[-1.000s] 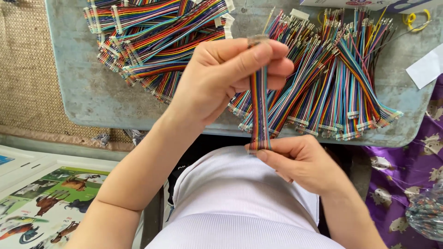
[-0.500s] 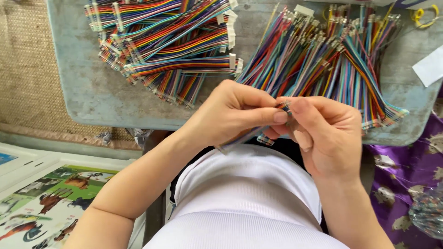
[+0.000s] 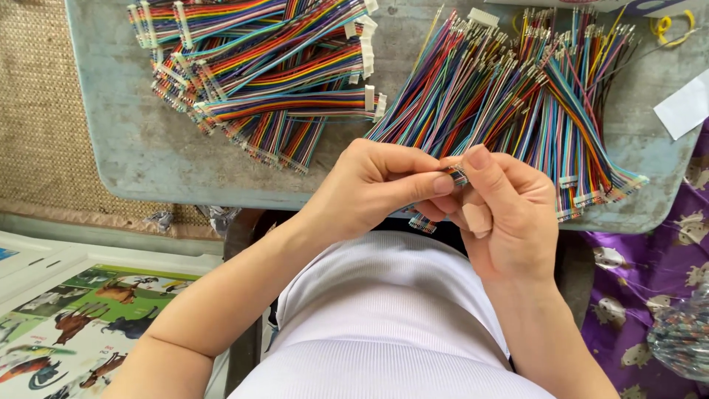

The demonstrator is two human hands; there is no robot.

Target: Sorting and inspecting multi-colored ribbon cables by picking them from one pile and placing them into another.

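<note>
- Rainbow-coloured ribbon cable (image 3: 456, 174) sits pinched between both hands, held above the near edge of the worktop (image 3: 148, 148); only a short striped bit shows at the fingertips, and a loose end (image 3: 422, 222) peeks out below the left palm.
- Left hand (image 3: 377, 185) is closed on the cable, thumb and forefinger pressed together at its tip.
- Right hand (image 3: 506, 210) is clamped on the same piece, its thumb lying over the top, touching the left fingertips.
- Far left on the grey, worn worktop lies a heap of finished cables with white plugs (image 3: 266, 66), stacked crosswise.
- Far right, just beyond the hands, a wider fan of loose multicoloured wires (image 3: 517, 96) spreads toward the near right corner; the hands cover its near part.
- White paper slip (image 3: 683, 107) rests at the right edge, and a yellow ring (image 3: 668, 26) lies in the far right corner.
- Woven tan matting (image 3: 37, 111) runs along the left side of the worktop.
- Picture sheet with animals (image 3: 81, 325) lies near left, below the left forearm.
- Purple printed cloth (image 3: 650, 295) fills the near right.
</note>
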